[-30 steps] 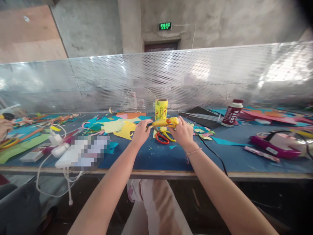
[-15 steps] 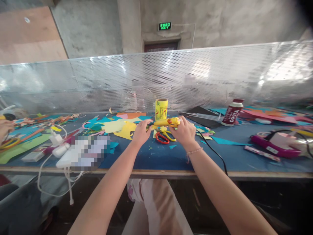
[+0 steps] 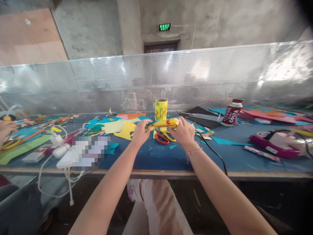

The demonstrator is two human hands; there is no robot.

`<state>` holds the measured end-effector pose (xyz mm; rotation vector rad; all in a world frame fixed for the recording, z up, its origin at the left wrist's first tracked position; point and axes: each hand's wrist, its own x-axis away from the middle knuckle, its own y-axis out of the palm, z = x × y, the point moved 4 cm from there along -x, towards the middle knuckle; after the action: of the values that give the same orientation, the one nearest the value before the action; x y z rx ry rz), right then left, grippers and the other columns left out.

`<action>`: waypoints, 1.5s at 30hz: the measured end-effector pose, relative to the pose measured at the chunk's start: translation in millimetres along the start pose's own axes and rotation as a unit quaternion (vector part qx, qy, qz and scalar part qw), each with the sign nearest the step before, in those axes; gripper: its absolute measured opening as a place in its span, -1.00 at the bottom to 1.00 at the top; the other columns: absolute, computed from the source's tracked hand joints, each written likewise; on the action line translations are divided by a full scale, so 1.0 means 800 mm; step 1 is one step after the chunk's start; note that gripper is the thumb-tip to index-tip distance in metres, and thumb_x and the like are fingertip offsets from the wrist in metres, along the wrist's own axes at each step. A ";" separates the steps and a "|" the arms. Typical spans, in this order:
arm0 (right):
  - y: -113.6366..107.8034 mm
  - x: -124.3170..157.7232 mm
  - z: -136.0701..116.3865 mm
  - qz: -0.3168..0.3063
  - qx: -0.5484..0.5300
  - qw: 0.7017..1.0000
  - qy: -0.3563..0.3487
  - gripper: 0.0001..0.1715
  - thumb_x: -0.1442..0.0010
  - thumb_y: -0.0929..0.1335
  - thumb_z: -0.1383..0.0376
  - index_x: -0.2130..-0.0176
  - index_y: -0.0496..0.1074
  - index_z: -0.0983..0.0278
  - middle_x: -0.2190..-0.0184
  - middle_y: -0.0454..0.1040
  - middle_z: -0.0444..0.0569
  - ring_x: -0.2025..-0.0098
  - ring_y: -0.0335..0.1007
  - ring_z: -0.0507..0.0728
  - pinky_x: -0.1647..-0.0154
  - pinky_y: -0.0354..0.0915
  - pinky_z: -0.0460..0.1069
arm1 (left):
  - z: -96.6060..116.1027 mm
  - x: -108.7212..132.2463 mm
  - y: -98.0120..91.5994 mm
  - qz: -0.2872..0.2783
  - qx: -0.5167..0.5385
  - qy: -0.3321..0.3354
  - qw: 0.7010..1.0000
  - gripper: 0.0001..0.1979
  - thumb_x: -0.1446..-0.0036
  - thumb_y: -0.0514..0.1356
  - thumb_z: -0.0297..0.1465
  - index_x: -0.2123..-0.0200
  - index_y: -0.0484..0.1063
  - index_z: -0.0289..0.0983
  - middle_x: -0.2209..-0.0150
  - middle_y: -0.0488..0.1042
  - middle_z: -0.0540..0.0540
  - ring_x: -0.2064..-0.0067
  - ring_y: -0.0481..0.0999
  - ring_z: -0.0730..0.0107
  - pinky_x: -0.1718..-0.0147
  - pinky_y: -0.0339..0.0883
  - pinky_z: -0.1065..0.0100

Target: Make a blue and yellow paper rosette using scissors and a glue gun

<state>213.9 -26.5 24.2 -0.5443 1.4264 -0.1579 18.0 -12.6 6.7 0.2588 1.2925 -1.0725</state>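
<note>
My right hand (image 3: 184, 131) is closed around the back end of a yellow hot glue gun (image 3: 162, 123), whose black cord (image 3: 214, 147) trails down over the table edge. The gun lies sideways, with its nozzle end toward my left hand (image 3: 141, 133). My left fingers are pinched at that end around a small blue paper piece (image 3: 148, 123), mostly hidden by the fingers. Just beneath the gun, scissors with red and yellow handles (image 3: 162, 138) lie on the table. A yellow cardboard tube (image 3: 161, 109) stands upright behind the gun.
Coloured paper scraps (image 3: 114, 126) spread left of centre. A white power strip (image 3: 70, 158) with cables sits at front left. On the right are a COSTA bottle (image 3: 231, 113) and a purple object (image 3: 276, 147). A perforated metal screen (image 3: 207, 75) runs behind. Another person's hand (image 3: 6, 130) is at far left.
My hands and the glue gun have barely shifted; the gun's back end sits very slightly lower and further left. The other person's hand at far left has moved a little.
</note>
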 end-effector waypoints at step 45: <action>0.009 -0.006 0.021 -0.059 -0.079 0.979 0.179 -0.53 0.03 0.28 0.19 0.09 0.28 0.30 0.21 0.41 0.12 0.24 0.36 0.25 0.32 0.22 0.07 | -0.074 0.002 -0.004 0.212 0.436 -0.405 0.775 -0.68 0.33 0.23 -0.42 0.36 0.43 -0.31 0.56 0.43 0.04 0.52 0.44 0.46 0.47 0.29 0.42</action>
<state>227.9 -13.8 25.9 -0.7599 1.7674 -0.2494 -23.3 25.9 -12.5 0.6572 -0.1183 -1.1237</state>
